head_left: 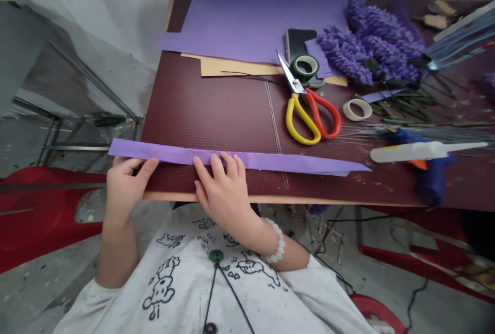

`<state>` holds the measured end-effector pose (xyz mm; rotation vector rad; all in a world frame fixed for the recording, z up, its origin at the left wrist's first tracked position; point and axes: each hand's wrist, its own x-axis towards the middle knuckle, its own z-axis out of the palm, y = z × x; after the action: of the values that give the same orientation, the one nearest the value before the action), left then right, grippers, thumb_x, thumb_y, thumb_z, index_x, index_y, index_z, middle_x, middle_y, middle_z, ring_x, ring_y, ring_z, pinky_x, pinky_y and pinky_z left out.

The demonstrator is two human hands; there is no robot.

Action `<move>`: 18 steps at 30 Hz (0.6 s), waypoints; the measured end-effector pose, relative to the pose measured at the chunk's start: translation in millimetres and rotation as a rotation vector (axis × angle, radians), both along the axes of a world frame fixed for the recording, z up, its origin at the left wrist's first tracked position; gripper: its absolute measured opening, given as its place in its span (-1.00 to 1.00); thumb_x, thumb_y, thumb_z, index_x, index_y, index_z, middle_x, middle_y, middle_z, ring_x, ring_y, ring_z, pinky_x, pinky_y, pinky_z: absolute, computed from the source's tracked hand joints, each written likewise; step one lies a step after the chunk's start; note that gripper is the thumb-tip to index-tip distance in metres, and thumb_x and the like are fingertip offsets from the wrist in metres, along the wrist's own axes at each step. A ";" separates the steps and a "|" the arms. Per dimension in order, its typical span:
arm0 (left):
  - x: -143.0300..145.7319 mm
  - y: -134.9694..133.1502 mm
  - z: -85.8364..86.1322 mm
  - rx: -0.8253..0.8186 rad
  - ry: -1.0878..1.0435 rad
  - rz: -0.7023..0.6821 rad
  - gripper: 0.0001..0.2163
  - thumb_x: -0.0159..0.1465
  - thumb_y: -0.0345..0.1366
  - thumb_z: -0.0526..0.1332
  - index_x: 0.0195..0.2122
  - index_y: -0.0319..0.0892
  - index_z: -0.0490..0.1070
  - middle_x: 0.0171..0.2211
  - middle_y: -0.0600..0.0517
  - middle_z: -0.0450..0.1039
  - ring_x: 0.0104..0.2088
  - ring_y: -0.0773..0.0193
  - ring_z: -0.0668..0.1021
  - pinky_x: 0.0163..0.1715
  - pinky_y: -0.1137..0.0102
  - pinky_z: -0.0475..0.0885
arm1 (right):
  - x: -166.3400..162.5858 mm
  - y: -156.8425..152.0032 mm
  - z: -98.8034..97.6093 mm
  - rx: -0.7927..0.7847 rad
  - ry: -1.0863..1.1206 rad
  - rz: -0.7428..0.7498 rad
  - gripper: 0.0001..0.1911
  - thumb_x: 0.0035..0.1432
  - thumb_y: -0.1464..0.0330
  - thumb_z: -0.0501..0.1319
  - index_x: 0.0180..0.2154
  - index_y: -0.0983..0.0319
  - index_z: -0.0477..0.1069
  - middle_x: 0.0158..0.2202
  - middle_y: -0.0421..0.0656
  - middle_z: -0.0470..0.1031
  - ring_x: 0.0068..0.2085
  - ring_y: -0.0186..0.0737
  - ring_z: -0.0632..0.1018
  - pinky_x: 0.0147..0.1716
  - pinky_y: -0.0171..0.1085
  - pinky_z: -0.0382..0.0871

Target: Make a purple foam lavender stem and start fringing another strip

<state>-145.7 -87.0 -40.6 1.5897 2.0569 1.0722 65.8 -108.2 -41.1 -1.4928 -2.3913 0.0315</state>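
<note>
- Long purple paper strip (232, 159): lying flat across the near part of the counter (216, 117), one end overhanging the counter's left edge, the other tapering to a point on the right
- Left hand (126, 192): narrowly curled, fingers and thumb holding the strip near its left end
- Right hand (222, 189): narrowly curled, fingertips holding the strip's lower edge near the middle, just beside the counter's front edge; white bead bracelet (275, 241) on the wrist
- Directly above the strip: red-and-yellow-handled scissors (309, 117), blades pointing away, tips on a sheet of kraft paper (235, 67)
- Farther back: wide purple paper sheet (247, 9) draped upward, with a green tape roll (304, 66) and a phone (297, 43) at its lower edge
- Right side of the counter: purple paper flower clusters (371, 45), green-wrapped stems (402, 104), a beige tape roll (357, 109), and a blue hot glue gun (425, 169) with a white glue stick
- Below the counter: white cartoon-print shirt (166, 282) and a red stool (38, 210) on the left
</note>
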 end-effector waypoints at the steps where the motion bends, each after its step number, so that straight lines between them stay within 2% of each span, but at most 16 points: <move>1: 3.0 -0.1 1.0 0.003 0.039 -0.008 -0.80 0.08 -0.15 0.30 -0.56 -0.17 0.49 -0.47 0.05 0.45 -0.33 0.24 0.47 -0.21 0.34 0.38 | 0.0 0.0 -0.1 0.002 0.000 -0.002 -0.54 0.25 0.29 0.02 0.14 0.27 0.31 0.02 0.07 0.35 0.08 0.14 0.25 0.10 0.15 0.13; 5: 17.7 -1.2 5.2 0.090 0.074 0.029 -0.79 0.11 -0.17 0.29 -0.59 -0.15 0.48 -0.55 0.09 0.43 -0.44 0.28 0.46 -0.33 0.36 0.38 | -0.3 -0.1 -0.8 0.006 0.001 -0.005 -0.54 0.25 0.29 0.02 0.14 0.27 0.31 0.02 0.06 0.35 0.07 0.14 0.26 0.10 0.15 0.14; 8: 25.5 -2.1 8.4 0.148 0.042 0.035 -0.84 0.11 -0.20 0.30 -0.52 -0.16 0.52 -0.53 0.09 0.49 -0.44 0.29 0.48 -0.33 0.37 0.40 | -0.1 -0.2 -1.5 0.008 0.005 -0.002 -0.54 0.25 0.28 0.02 0.14 0.27 0.31 0.02 0.06 0.35 0.08 0.13 0.25 0.10 0.15 0.14; 12: 24.9 -3.2 10.1 0.110 -0.003 0.023 -0.83 0.13 -0.18 0.29 -0.47 -0.16 0.54 -0.45 0.07 0.53 -0.39 0.27 0.51 -0.32 0.37 0.40 | 0.6 -0.3 -2.2 0.012 0.005 -0.005 -0.54 0.25 0.28 0.02 0.14 0.26 0.31 0.02 0.06 0.34 0.08 0.13 0.24 0.11 0.15 0.13; 15: 19.0 -12.0 10.7 0.062 0.057 0.029 -0.74 0.18 -0.12 0.24 -0.54 -0.17 0.52 -0.53 0.06 0.49 -0.45 0.28 0.49 -0.38 0.37 0.36 | 0.9 -0.1 -2.0 0.013 0.008 -0.006 -0.54 0.25 0.28 0.02 0.14 0.26 0.31 0.02 0.06 0.35 0.08 0.13 0.24 0.11 0.14 0.13; 18: 15.5 -29.4 12.9 0.072 0.190 -0.009 -0.67 0.26 -0.17 0.15 -0.60 -0.16 0.48 -0.59 0.06 0.44 -0.48 0.31 0.48 -0.39 0.37 0.32 | 0.8 0.0 -1.2 0.003 0.006 -0.001 -0.54 0.25 0.29 0.02 0.14 0.27 0.31 0.01 0.07 0.35 0.08 0.12 0.24 0.10 0.14 0.12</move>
<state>-130.2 -116.3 -27.8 1.7974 2.1497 1.0386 66.7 -108.1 -42.3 -1.4896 -2.3847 0.0320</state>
